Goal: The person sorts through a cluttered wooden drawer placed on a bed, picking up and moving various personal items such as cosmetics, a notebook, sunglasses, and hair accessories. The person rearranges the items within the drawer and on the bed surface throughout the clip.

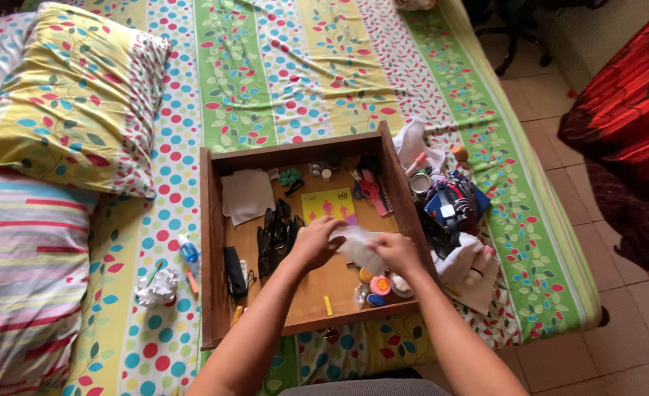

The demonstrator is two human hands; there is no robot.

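Both of my hands meet over a wooden drawer [208, 242] that lies on a bed. My left hand [314, 242] and my right hand [398, 253] together hold a clear crumpled plastic bag [356, 246] above the drawer's middle. Below my hands, inside the drawer, lie small round lids and containers [380, 286] in orange and blue. A yellow card [328, 204], red-handled scissors [369, 188], black hair clips [274, 238] and a white folded cloth [246, 194] also lie in the drawer.
The bedsheet [295, 66] is patterned with dots and leaves. Pillows [67, 103] lie at the left. A heap of small items [453, 209] sits right of the drawer. Crumpled paper [157, 287] and a small blue-capped bottle [187, 249] lie left of it. A tiled floor [596, 242] is at the right.
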